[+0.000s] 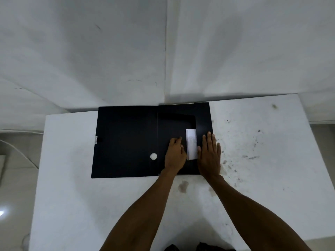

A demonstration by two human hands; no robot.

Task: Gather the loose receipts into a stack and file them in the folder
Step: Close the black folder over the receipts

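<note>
While both of my hands rest on the open folder, the largest element in view is the white wall [90, 51], which meets a second wall plane at a vertical corner seam directly behind the work surface. Below it sits the white table [90, 205], whose top is marked with dark specks and smudges on my right side and a brownish stain near the folder's front edge.

On the table lies the black folder [126, 142], opened flat, its two panels side by side and its spine running away from me. Its left panel carries a round white button [153, 156] near the spine and a small pale tab [96, 139] at its outer left edge. Its right panel has a dark inner flap.

The receipt stack [191, 144] lies on the right panel, just beside the flap's edge. It is a narrow white rectangle with faint print that is too small to read. Its long axis runs away from me, parallel to the spine, with one short end toward me and the other toward the wall.

My left hand [175, 156] lies palm-down on the folder, fingers loosely curled, touching the stack's left edge. My right hand [210, 154] lies flat with fingers extended, its thumb against the stack's right edge. Neither hand grips anything; the two sit apart with the stack between them.
</note>
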